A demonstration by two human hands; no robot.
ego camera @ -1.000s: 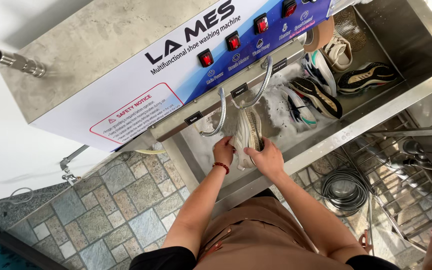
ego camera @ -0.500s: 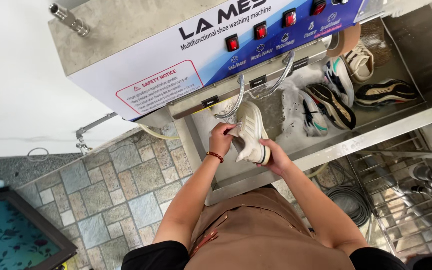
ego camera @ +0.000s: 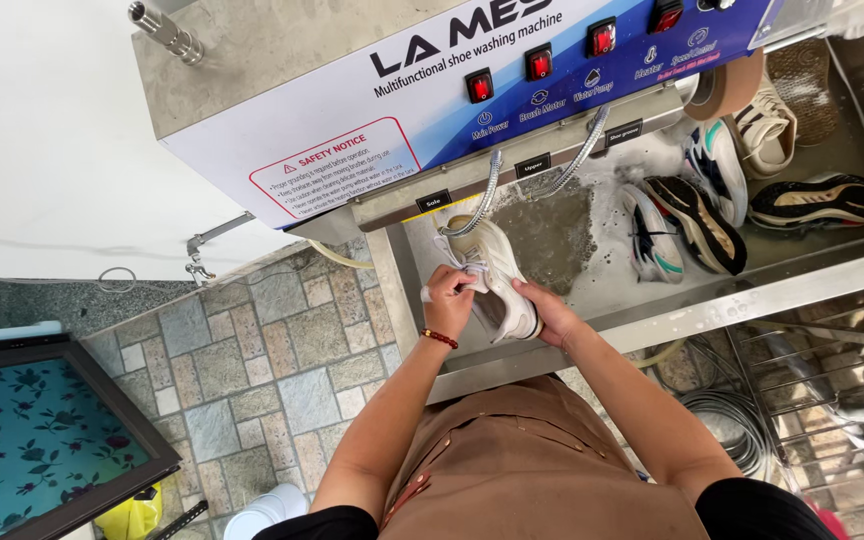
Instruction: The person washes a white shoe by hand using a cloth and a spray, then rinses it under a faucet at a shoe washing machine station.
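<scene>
A white sneaker [ego camera: 497, 275] is held over the left end of a steel wash trough [ego camera: 652, 300]. My left hand [ego camera: 449, 300] grips its near side by the laces; a beaded bracelet sits on that wrist. My right hand [ego camera: 542, 310] clasps the heel end. The shoe's toe points toward the machine, under a flexible metal hose [ego camera: 482, 205]. Foamy grey water [ego camera: 552, 225] lies in the trough just right of the shoe.
Several wet sneakers [ego camera: 697, 205] lie in the trough's right half. A washing machine panel [ego camera: 472, 90] with red switches rises behind. A tiled floor [ego camera: 262, 360], a floral mat [ego camera: 32, 440], coiled hoses [ego camera: 722, 425] and wire racks [ego camera: 822, 370] surround me.
The view shifted left and the shoe turned: a second ago it was pressed upright against the brush, now it is drawn back and held flat in both hands.
</scene>
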